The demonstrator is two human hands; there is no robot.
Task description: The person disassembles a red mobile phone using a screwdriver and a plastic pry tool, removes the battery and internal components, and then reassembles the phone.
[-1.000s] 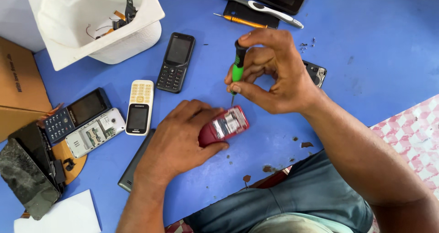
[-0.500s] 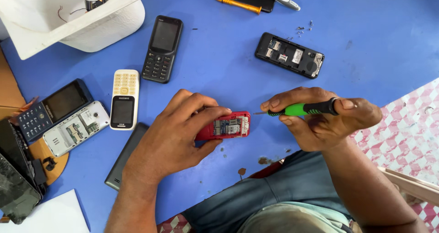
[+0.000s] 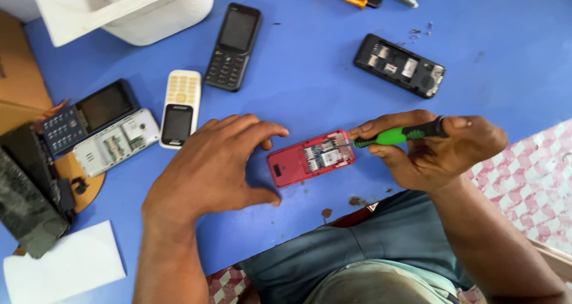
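A small red phone lies back-up on the blue table, its cover off and its inner parts showing. My right hand grips a green-handled screwdriver held level, its thin tip at the phone's right end. My left hand hovers just left of the phone with fingers spread, holding nothing; its fingertips and thumb are near the phone's left end.
A black opened phone lies at the back right. A black keypad phone, a cream phone and several dismantled phones lie to the left. A white container stands at back left; white paper lies front left.
My left hand has let go of the red phone and opened beside it. My right hand brought the screwdriver from upright down to level, its tip at the phone.
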